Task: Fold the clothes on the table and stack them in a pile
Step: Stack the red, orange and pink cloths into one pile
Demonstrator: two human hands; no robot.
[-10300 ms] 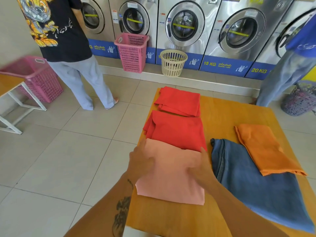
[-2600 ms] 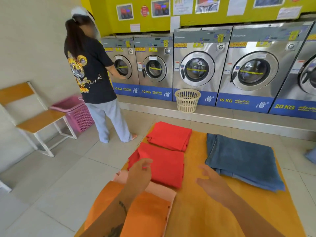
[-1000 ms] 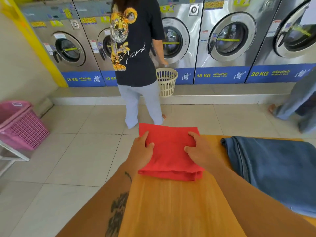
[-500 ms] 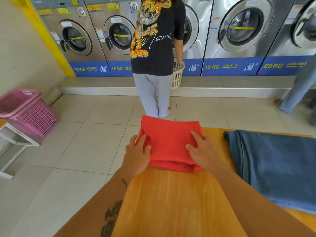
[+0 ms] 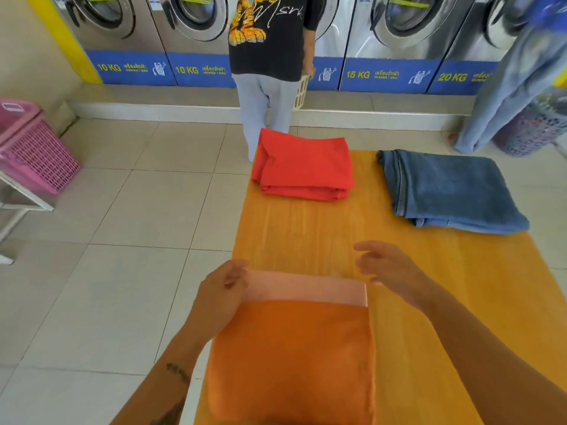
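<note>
On the wooden table (image 5: 429,286), a folded orange garment (image 5: 291,363) lies on top of a folded pink one (image 5: 306,289) at the near left. A stack of folded red clothes (image 5: 303,167) sits at the far left corner. Folded blue jeans (image 5: 448,191) lie at the far right. My left hand (image 5: 221,292) rests at the left edge of the pink and orange pile, fingers curled, touching the pink cloth. Above the table, my right hand (image 5: 389,265) hovers just past the pile's far right corner, fingers apart and empty.
A person in a black shirt (image 5: 267,56) stands just beyond the table's far end holding a cream basket (image 5: 302,90), facing a row of washing machines (image 5: 395,32). A pink basket (image 5: 33,148) sits at the left. Another person's legs (image 5: 497,96) are at the right.
Both hands have let go of the red stack at the far corner and drawn back to the pink and orange pile at the near end. The view has tilted down.
</note>
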